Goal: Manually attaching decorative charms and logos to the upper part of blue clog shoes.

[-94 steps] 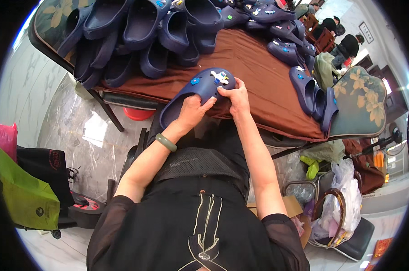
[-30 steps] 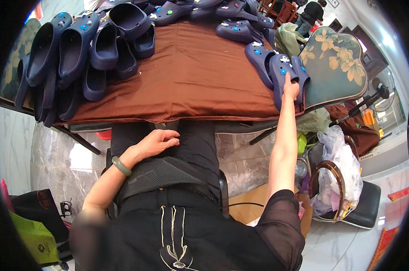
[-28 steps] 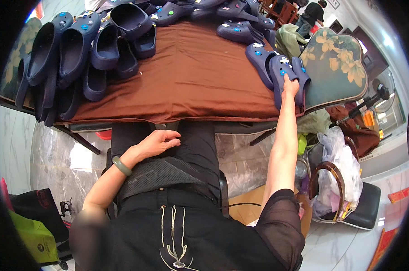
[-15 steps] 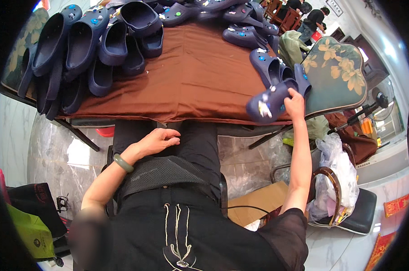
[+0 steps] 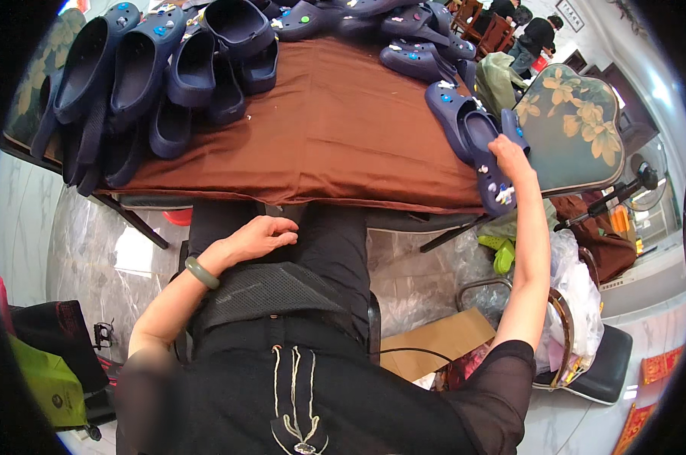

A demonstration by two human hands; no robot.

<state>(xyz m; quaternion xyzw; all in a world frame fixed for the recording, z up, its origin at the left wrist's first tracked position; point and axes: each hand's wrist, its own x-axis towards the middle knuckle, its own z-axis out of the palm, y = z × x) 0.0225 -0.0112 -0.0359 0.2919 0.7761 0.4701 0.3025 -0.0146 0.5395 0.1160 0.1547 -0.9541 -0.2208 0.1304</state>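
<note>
At the table's right edge my right hand [image 5: 513, 161] grips the side of a navy clog [image 5: 498, 194] with white charms on its toe. The clog's toe points toward me and hangs over the cloth's edge. Beside it lies another navy clog [image 5: 446, 106] with blue and white charms, and part of one more clog [image 5: 513, 130] shows to the right. My left hand [image 5: 263, 236] rests over my lap with its fingers loosely stretched, holding nothing. A green bangle [image 5: 202, 273] circles the left wrist.
Navy clogs [image 5: 134, 72] are piled at the table's left, with more along the far side [image 5: 415, 62]. A brown cloth [image 5: 335, 129] covers the table. Right of it stand a floral chair back [image 5: 570, 136] and a bagged chair [image 5: 597, 356]. Cardboard [image 5: 441, 345] lies below. People are in the background.
My right hand has moved right with the clog, which has turned from lying sideways to toe toward me, beside the other clogs. The left hand has stayed nearly still.
</note>
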